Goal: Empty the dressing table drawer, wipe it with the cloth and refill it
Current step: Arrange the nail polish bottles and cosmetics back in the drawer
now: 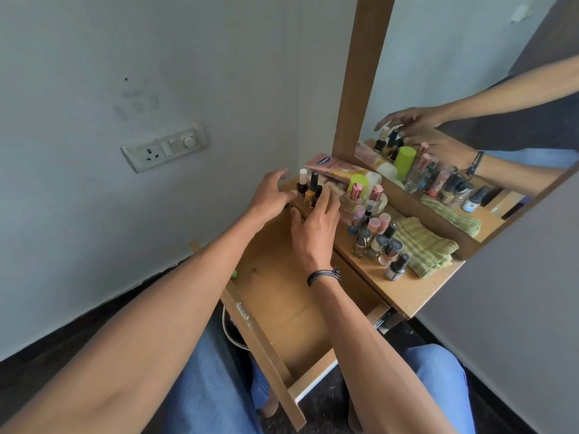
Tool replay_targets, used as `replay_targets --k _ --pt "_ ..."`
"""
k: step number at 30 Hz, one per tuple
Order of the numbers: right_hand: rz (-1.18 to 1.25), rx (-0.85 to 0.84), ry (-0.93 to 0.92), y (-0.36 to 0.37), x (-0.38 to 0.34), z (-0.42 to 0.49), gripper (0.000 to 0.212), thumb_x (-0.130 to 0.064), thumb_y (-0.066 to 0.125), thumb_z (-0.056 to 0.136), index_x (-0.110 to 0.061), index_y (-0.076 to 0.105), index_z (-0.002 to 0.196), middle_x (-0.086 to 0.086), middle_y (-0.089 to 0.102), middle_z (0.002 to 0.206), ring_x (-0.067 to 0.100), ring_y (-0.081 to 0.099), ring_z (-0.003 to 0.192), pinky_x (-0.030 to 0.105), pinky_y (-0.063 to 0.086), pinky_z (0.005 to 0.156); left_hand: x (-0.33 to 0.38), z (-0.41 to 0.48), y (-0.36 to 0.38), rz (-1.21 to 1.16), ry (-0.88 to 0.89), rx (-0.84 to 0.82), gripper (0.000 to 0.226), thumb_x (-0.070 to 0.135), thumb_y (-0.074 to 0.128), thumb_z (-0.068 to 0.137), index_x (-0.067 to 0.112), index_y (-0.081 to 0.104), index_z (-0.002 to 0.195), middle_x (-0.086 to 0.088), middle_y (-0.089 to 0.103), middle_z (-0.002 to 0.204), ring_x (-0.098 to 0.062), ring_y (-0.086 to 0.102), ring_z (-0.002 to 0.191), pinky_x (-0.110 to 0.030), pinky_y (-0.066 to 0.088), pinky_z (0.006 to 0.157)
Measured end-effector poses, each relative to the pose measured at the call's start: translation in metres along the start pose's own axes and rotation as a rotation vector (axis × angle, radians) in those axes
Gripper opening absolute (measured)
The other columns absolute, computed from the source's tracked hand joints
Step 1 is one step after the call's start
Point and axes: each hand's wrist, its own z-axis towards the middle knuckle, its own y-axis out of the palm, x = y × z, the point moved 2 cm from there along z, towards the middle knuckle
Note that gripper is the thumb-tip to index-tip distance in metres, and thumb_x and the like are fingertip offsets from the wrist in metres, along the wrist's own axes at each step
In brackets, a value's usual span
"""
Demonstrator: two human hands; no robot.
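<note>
Both hands, left hand [269,192] and right hand [316,227], spread open around nail-polish bottles [308,189] at twelve o'clock; drawer [282,305] nearly bare, cloth [423,245] at two o'clock. Emptying's ending; wiping likely next.

One head-worn wide view looks steeply down, close over both forearms; beyond the fingers [326,198] sits the desk [416,292], edges seemingly warped.
</note>
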Motion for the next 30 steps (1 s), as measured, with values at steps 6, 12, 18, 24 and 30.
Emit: replay_targets --k 6,12,18,24,30 --pt "0.057 -0.007 0.109 0.013 0.01 0.021 0.064 -0.016 0.061 0.097 -0.011 0.031 0.154 0.014 0.044 0.146 0.035 0.041 0.138 0.052 0.039 0.112 -0.006 0.021 0.019 -0.108 -0.005 -0.138 0.049 0.002 0.068 0.088 0.025 0.061 0.13 0.004 0.069 0.118 -0.017 0.065 0.11 -0.042 0.054 0.099" --pt "0.049 0.031 0.179 0.017 0.014 0.031 0.047 -0.018 0.064 0.097 -0.009 0.05 0.141 0.011 0.057 0.135 0.031 0.053 0.127 0.046 0.046 0.101 0.0 0.021 0.018 0.009 0.058 -0.097 0.028 0.009 0.064 0.096 0.02 0.064 0.122 0.0 0.07 0.113 -0.019 0.065 0.105 -0.037 0.055 0.093" --pt "0.092 0.033 0.186 0.012 0.012 0.029 0.042 -0.014 0.069 0.094 -0.012 0.058 0.134 0.008 0.065 0.127 0.028 0.061 0.118 0.04 0.049 0.094 -0.008 0.008 0.013 -0.032 0.094 -0.061 0.018 0.013 0.068 0.095 0.022 0.068 0.11 0.002 0.073 0.106 -0.016 0.067 0.101 -0.037 0.054 0.091" --pt "0.158 -0.056 0.143 0.0 0.011 0.018 0.031 -0.02 0.075 0.09 -0.017 0.063 0.118 0.0 0.07 0.115 0.017 0.063 0.102 0.034 0.052 0.087 -0.013 -0.015 0.003 0.049 0.113 -0.007 0.004 0.015 0.069 0.094 0.012 0.067 0.097 -0.003 0.071 0.102 -0.022 0.065 0.096 -0.04 0.052 0.09" --pt "0.164 -0.258 -0.011 0.002 0.016 -0.036 0.03 -0.022 0.078 0.087 -0.02 0.062 0.113 -0.006 0.066 0.102 0.014 0.06 0.089 0.031 0.049 0.074 -0.037 -0.055 -0.026 0.17 0.109 -0.081 0.013 0.015 0.068 0.096 0.02 0.071 0.107 0.005 0.068 0.109 -0.016 0.062 0.104 -0.031 0.047 0.089"
